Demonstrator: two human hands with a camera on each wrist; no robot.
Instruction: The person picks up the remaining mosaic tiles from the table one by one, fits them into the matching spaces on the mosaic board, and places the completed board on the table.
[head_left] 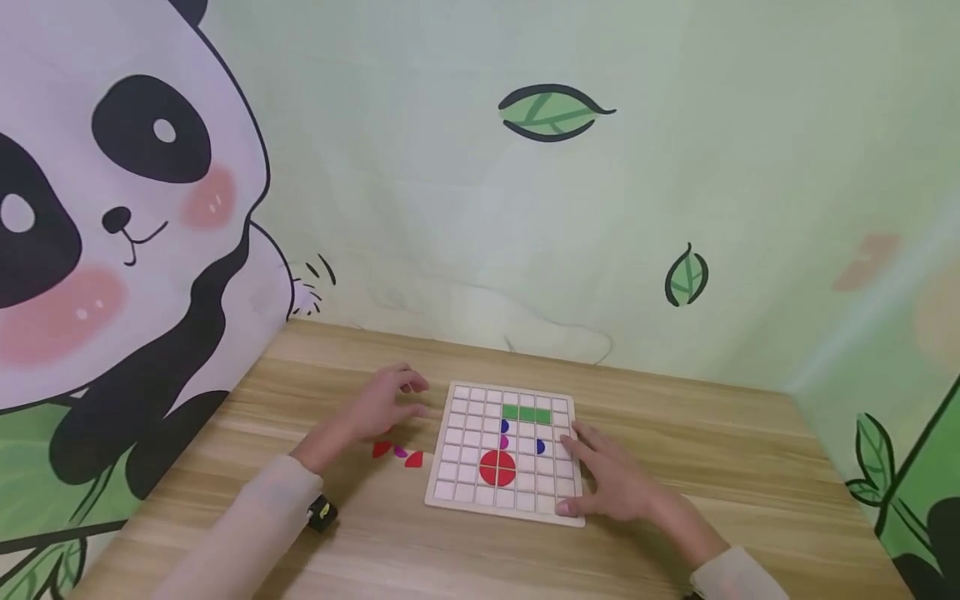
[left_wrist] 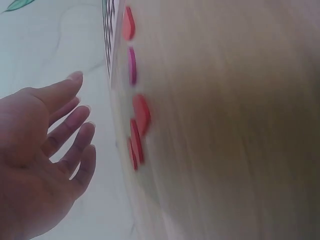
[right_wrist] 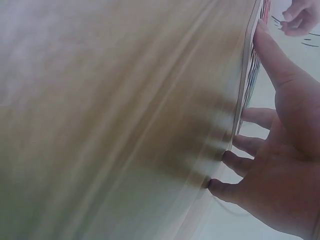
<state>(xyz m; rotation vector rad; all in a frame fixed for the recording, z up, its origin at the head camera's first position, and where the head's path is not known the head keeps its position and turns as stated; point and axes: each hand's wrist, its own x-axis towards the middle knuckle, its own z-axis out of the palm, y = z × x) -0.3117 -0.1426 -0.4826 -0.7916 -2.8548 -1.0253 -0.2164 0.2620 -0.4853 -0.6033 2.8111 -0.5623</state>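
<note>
A square white grid board (head_left: 468, 432) lies on the table. On it, red pieces (head_left: 490, 460) form a circle, with a green bar (head_left: 533, 414), a small magenta half-round piece (head_left: 504, 442) and two blue pieces (head_left: 540, 447) around it. My right hand (head_left: 618, 479) rests along the board's right edge, fingers spread, thumb at the near right corner. Left of the board my left hand (head_left: 382, 406) hovers with relaxed fingers and holds nothing. Below it lie loose red pieces (head_left: 414, 459) and a purple piece (head_left: 401, 452); the left wrist view shows several red pieces (left_wrist: 142, 114) in a row.
The wood-grain table (head_left: 675, 433) meets a pale green wall cloth (head_left: 420, 167) at the back. A large panda (head_left: 142, 233) is printed on the left side, with leaves on the cloth. A small black device (head_left: 322, 513) is on my left wrist.
</note>
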